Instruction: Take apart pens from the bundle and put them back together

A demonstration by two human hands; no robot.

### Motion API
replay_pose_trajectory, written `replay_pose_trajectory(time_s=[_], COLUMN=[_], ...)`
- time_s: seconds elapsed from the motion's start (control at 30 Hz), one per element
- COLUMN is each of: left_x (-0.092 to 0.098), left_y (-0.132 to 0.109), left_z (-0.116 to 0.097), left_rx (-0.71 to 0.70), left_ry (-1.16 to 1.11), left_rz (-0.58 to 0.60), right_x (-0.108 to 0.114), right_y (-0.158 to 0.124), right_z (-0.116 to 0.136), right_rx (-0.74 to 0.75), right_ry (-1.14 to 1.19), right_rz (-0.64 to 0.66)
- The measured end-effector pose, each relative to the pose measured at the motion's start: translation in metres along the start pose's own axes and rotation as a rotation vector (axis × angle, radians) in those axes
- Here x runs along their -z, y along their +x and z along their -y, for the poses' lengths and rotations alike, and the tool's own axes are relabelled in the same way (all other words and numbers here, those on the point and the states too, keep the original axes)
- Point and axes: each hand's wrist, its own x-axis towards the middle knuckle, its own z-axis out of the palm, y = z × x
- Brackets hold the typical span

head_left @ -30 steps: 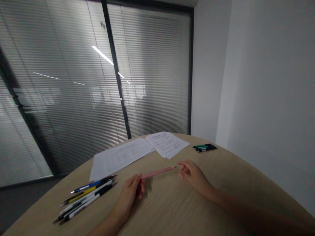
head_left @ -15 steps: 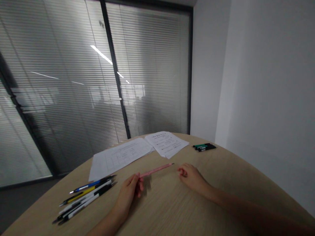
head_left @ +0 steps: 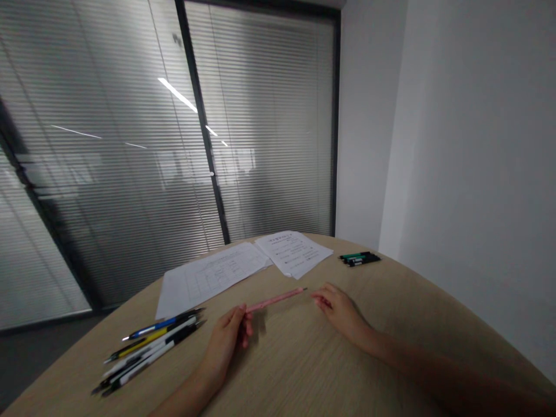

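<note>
A slim pink pen [head_left: 274, 300] points to the right and slightly away, its dark tip at the far end. My left hand [head_left: 229, 336] pinches its near end between thumb and fingers, just above the table. Beyond the tip, a small gap apart, is my right hand [head_left: 335, 305], its fingers partly stretched toward the pen and holding nothing. Left of my left hand lies a loose row of several pens [head_left: 150, 352], blue, yellow, white and black. A smaller group of green and black pens [head_left: 359, 259] lies at the back right.
Two printed paper piles, a left one [head_left: 212, 278] and a right one [head_left: 293, 253], lie at the far side of the round wooden table [head_left: 295, 359]. Behind it stand a glass partition with blinds [head_left: 273, 127] and a pale wall [head_left: 469, 145].
The fingers of my right hand have uncurled a little and reach further toward the pen tip. My left hand and the pink pen have hardly moved.
</note>
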Motion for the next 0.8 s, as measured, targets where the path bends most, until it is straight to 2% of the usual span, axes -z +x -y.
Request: replay_pose_trajectory(time_s=[0.23, 0.8], left_x=[-0.001, -0.001], left_y=[-0.001, -0.002], left_z=[0.000, -0.001], left_rx=[0.001, -0.011], left_ry=[0.016, -0.038], left_rz=[-0.003, 0.013], right_x=[0.001, -0.003], right_y=[0.001, 0.004], right_z=[-0.001, -0.009], right_rx=[-0.043, -0.007], right_ry=[0.018, -0.055], right_rz=[-0.009, -0.001])
